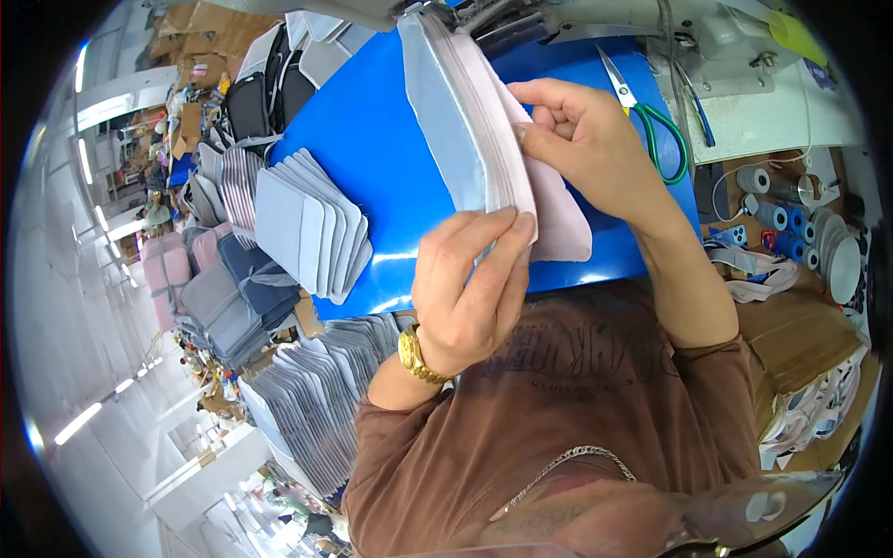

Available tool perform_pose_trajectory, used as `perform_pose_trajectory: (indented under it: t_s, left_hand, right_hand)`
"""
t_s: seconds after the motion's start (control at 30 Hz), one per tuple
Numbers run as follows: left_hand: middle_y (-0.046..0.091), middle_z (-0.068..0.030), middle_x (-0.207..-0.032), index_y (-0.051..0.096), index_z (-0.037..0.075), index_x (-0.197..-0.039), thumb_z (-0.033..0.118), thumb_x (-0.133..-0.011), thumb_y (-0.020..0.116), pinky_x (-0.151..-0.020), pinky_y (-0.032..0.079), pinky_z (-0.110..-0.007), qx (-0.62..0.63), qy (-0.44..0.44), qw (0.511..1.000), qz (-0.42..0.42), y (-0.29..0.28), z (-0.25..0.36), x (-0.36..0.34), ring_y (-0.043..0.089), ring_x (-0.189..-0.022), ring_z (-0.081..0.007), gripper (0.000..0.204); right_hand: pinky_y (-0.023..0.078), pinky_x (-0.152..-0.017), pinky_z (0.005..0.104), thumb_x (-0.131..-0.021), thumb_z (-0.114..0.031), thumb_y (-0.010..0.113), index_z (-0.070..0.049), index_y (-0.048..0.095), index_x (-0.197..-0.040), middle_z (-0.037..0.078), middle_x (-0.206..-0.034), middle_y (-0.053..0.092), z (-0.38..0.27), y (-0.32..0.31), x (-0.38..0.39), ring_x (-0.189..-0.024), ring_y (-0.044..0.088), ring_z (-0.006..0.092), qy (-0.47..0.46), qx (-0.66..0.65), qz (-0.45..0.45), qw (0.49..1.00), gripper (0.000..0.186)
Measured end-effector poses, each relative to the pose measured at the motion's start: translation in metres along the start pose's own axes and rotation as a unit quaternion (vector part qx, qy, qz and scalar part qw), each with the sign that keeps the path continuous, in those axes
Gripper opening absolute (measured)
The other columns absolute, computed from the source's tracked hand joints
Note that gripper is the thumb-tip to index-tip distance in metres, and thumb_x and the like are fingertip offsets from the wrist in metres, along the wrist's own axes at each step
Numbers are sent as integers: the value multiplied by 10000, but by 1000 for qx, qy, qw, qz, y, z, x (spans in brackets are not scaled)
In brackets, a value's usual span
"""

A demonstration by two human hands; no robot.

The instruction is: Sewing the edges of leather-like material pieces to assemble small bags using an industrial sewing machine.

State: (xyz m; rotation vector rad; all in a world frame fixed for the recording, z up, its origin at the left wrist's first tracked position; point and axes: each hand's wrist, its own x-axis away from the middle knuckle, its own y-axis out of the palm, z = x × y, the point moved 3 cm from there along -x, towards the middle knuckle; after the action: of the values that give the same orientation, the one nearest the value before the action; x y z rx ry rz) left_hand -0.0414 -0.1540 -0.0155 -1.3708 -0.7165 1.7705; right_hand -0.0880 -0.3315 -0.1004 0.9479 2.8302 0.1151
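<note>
A half-formed fabric bag piece point(442, 116), with a grey-blue panel, a ribbed pale strip and a pink panel point(561, 219), stands over the blue work surface. Its far end runs beneath the sewing machine point(493, 23). My left hand point(474, 284) pinches the near corner of the strip, thumb and fingers closed on the layers. Higher up, my right hand point(591, 139) has its thumb and forefinger closed on the pink panel's edge. Green-handled scissors point(659, 139) lie just beyond the right hand.
Grey fabric panels point(312, 223) lie fanned on the blue sheet point(377, 167) at left. More stacked panels point(312, 400) sit below them, beside tied bundles point(223, 307). Thread spools point(791, 223) fill a shelf at right, above a cardboard box point(795, 349). Tweezers point(698, 107) rest near the machine.
</note>
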Motion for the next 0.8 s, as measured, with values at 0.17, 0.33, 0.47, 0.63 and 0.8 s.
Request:
perform_pose_trajectory:
  t_s: [0.17,0.33,0.47,0.63,0.8]
  left_hand:
    - [714,-131,-1071,751,-7,-1094,-73,-731,809,-767,548,-380,-21,9,999,32,6,-12,-21,678,-913,-306,373]
    - [719,-120,-1037,760,8,-1061,-64,-736,812,-752,544,-375,-24,0,999,46,8,-29,-40,675,-885,-291,337]
    - [717,-110,-1013,760,10,-1037,-67,-748,809,-735,538,-368,-29,-1,999,44,11,-42,-54,669,-865,-280,303]
    - [722,-102,-984,749,10,-1029,-68,-779,790,-748,540,-365,-23,5,999,37,18,-58,-70,666,-872,-278,265]
    - [723,-92,-996,739,21,-1025,-49,-796,783,-750,533,-365,-42,41,998,33,26,-77,-84,659,-867,-273,243]
  right_hand:
    - [327,-531,241,-985,-196,717,33,720,-1229,-76,-660,502,9,3,-22,-617,436,8,-19,-92,-31,995,335]
    - [319,-529,242,-982,-215,732,52,708,-1238,-76,-670,506,16,4,-48,-620,419,11,-34,-84,-46,995,371]
    - [316,-524,241,-970,-191,745,53,712,-1225,-70,-677,520,17,6,-56,-611,422,14,-33,-113,-46,992,355]
    - [406,-541,231,-950,-129,739,81,689,-1227,-30,-714,604,15,1,-56,-632,522,30,-22,-121,-51,991,351]
    - [505,-581,240,-942,-102,723,99,672,-1199,13,-740,663,15,0,-58,-654,614,61,-12,-124,-49,991,331]
